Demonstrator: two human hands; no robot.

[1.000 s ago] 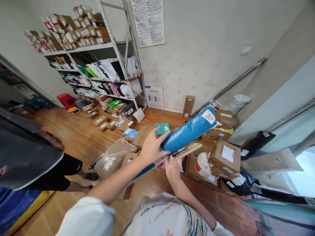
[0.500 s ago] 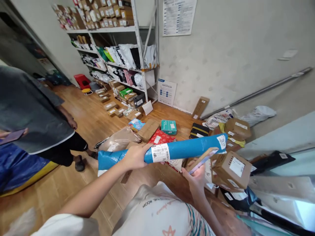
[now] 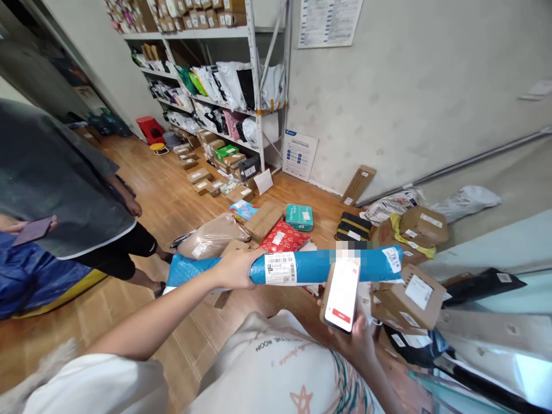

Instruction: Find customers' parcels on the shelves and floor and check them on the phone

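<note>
A long blue wrapped parcel [image 3: 317,267] lies crosswise in front of me, held level in the air. My left hand [image 3: 235,269] is closed around it left of its middle, beside a white barcode label [image 3: 280,268]. A smaller label [image 3: 392,259] with a handwritten number sits at the parcel's right end. My right hand [image 3: 360,333] grips a smartphone [image 3: 342,296], its lit white screen facing me with a red button at the bottom. The phone's top overlaps the parcel, and a blurred patch covers that spot.
Boxes and bags cover the floor ahead, among them a red heart-patterned package [image 3: 282,237] and a teal package [image 3: 299,217]. A carton [image 3: 414,296] stands at right. Shelving [image 3: 259,86] full of parcels lines the wall. A person in grey [image 3: 64,178] stands at left holding a phone.
The phone in my right hand has turned from edge-on to screen towards me. My left hand keeps its grip on the parcel. The view has shifted slightly.
</note>
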